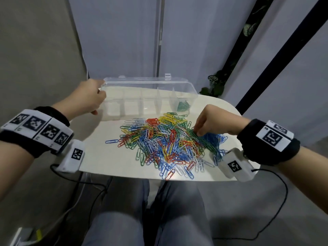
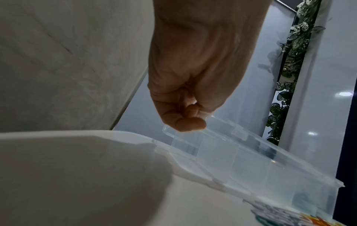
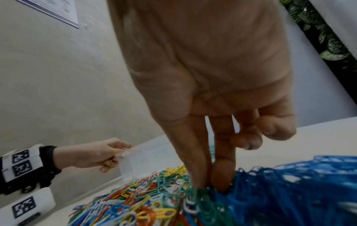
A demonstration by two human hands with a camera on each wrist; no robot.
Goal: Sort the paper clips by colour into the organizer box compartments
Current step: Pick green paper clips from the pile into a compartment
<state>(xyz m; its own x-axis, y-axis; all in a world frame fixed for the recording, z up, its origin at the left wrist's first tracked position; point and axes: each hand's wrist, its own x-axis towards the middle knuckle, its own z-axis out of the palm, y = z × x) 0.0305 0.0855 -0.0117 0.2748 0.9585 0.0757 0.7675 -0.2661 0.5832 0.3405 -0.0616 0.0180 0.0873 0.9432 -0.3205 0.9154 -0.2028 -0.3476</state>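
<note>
A heap of mixed paper clips [image 1: 166, 144] in red, blue, green, yellow and white lies on the white table [image 1: 99, 153]. Behind it stands the clear organizer box [image 1: 149, 103], lid open at the back. Green clips [image 1: 183, 106] lie in its rightmost compartment; the others look empty. My left hand [image 1: 88, 98] grips the box's left end, fingers [image 2: 185, 120] curled over its corner. At the heap's right side, my right hand [image 1: 198, 131] pinches green clips [image 3: 193, 194] between thumb and forefinger [image 3: 220, 178], beside a bunch of blue clips [image 3: 289, 191].
The table's rounded front edge [image 1: 142, 177] lies just past the nearest clips, above my knees. Black cables [image 1: 276, 201] hang from both wrist cameras. A leafy plant [image 1: 214, 84] stands behind the right end of the box. A grey wall [image 1: 35, 59] is close on the left.
</note>
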